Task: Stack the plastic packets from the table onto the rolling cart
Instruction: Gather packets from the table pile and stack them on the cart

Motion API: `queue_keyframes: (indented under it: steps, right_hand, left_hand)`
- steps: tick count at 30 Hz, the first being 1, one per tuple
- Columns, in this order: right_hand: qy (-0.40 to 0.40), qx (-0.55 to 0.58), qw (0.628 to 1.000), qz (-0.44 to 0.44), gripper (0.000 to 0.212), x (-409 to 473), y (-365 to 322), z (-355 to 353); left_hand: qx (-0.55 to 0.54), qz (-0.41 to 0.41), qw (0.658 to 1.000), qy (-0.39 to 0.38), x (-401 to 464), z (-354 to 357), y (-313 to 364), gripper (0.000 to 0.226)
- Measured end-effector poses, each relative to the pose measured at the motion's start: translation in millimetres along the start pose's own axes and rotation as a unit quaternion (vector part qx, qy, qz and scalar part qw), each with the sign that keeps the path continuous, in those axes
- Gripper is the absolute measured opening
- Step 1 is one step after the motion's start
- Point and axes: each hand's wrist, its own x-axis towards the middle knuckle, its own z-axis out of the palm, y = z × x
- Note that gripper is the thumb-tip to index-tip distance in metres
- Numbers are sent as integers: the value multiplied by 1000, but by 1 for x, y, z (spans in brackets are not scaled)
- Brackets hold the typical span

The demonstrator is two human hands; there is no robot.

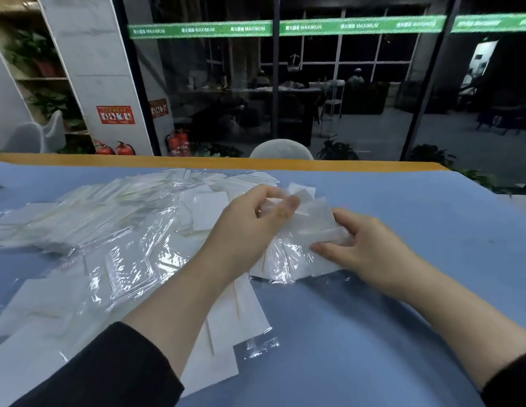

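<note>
— What is being held at the middle of the table [417,230]?

— A small bundle of clear plastic packets [308,221] is gripped between both hands. It is pinched at its upper edge by the curled fingers and thumb of the left hand [253,218], and its right side is clasped by the right hand [361,245], whose thumb is laid along the lower edge. How many packets are gathered in the bundle cannot be told; the film is crumpled and blurred.

— And where are the rest of the packets found?

— A loose heap of packets [109,230] is spread over the left half of the blue table cover, from the far edge down to the near edge. White card inserts are seen inside many of them. Several long packets [235,327] are lying under the left forearm, and both wrists are covered by dark sleeves [109,368].

— Is the bundle lifted clear?

— Its lower part is seen touching the packets beneath it; whether the upper part is raised cannot be told.

— What is seen behind the table?

— A white chair back [281,149] is set just past the orange table edge, red fire extinguishers [178,142] are stood by a dark glass wall, and potted plants are kept on a shelf unit [41,77] at the left.
</note>
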Motion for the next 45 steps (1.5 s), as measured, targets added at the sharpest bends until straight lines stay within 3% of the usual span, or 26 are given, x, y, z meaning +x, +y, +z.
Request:
queue_keyframes:
  steps: [6, 12, 15, 18, 20, 22, 24, 27, 30, 33, 36, 38, 41, 45]
  right_hand:
    - [76, 79, 993, -49, 14, -5, -7, -9]
    - [5, 98, 995, 11, 23, -5, -1, -7]
    - [20, 116, 993, -9, 16, -5, -7, 2]
    - [49, 82, 995, -40, 10, -4, -9, 2]
    - [36, 14, 998, -50, 11, -6, -7, -5]
    - [15, -48, 997, -60, 13, -6, -6, -10]
    - [-6, -77, 995, -67, 16, -6, -8, -8]
    - [-10, -104, 994, -33, 23, -5, -7, -7]
    - [-1, -118, 993, 5, 33, -5, -1, -11]
    - [1, -77, 997, 9, 44, -6, 2, -7]
    - [-23, -55, 998, -1, 48, -7, 1, -5]
    - [-39, -61, 997, 7, 45, -9, 3, -11]
    - [-34, -55, 998, 15, 30, -9, 7, -17]
    - [14, -10, 1000, -9, 28, -6, 5, -13]
  left_hand:
    - [-214, -46, 972, 82, -1, 7, -2, 16]
    - [-364, -109, 917, 117, -7, 24, 5, 21]
    - [-397, -126, 900, 128, -8, 27, 3, 24]
    - [-342, -132, 908, 206, -4, 24, 4, 37]
    - [-286, -89, 916, 266, -1, 17, 5, 48]
    - [-224, -19, 944, 239, -3, 13, 7, 61]
    - [-133, 9, 978, 160, -5, 19, 4, 72]
    - [-21, -19, 990, 135, -4, 28, -3, 46]
    - [-73, -52, 982, 164, -4, 25, -2, 43]
    - [-106, -33, 987, 116, -8, 27, 3, 54]
    - [-40, -40, 994, 90, -5, 34, -2, 25]
    - [-58, -65, 990, 115, -1, 32, -6, 15]
    - [-117, -91, 983, 113, -3, 30, -5, 16]
    - [-108, -40, 989, 88, -6, 36, -2, 21]
